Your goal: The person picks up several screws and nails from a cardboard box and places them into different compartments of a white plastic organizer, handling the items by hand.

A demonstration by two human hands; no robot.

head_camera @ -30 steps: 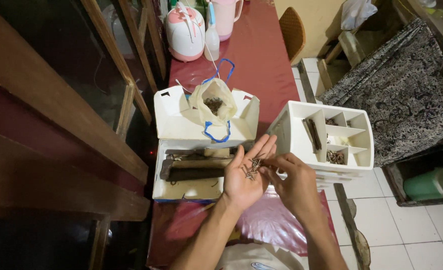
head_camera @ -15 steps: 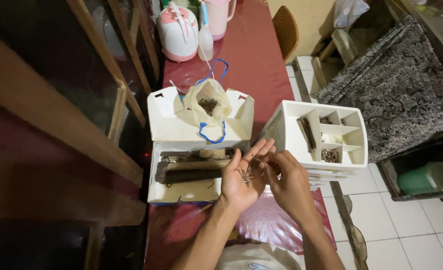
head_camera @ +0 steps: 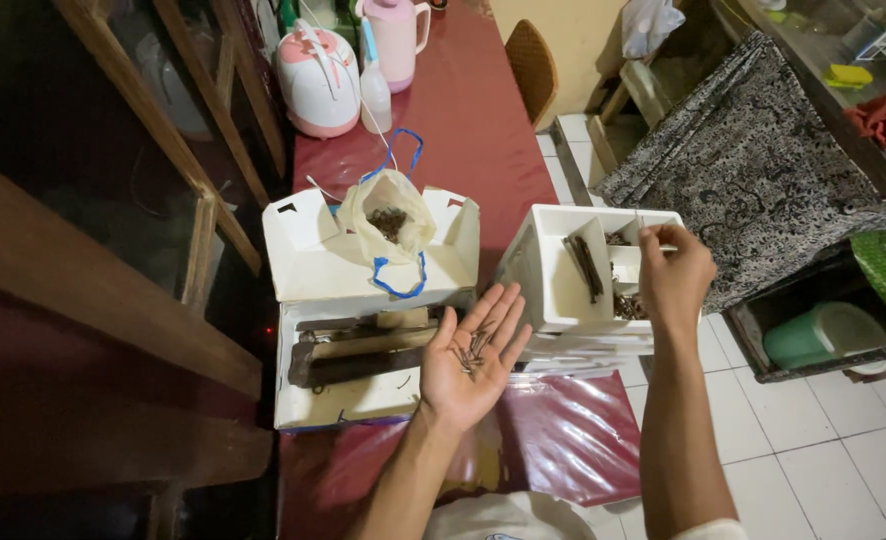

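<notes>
Since the earlier frame, the right hand (head_camera: 675,275) has left the left palm and now hangs over the white plastic compartment organiser (head_camera: 551,290), above its right-hand compartments. Its fingers are drawn together at the tips as in a pinch; whether anything sits between them cannot be told at this size. The left hand (head_camera: 471,360) remains palm up and spread flat, fingers extended toward the organiser, with a small cluster of dark metal nails (head_camera: 471,348) lying loose on the palm.

The organiser stands at the right edge of the red tabletop (head_camera: 463,100), partly overhanging it. A long dark piece lies in its tall left compartment, and small dark hardware fills the smaller compartments beside the right hand.

An open white cardboard box (head_camera: 335,400) sits to the left of the left hand, near the front left corner of the tabletop, with long brown and dark tools inside it. A cream plastic bag with blue handles (head_camera: 387,215), mouth open on more dark hardware, rests on the raised lid of the box.

At the far end of the tabletop stand a pink and white electric jug (head_camera: 318,78), a pink pitcher (head_camera: 395,40) and a clear squeeze bottle (head_camera: 374,90).
</notes>
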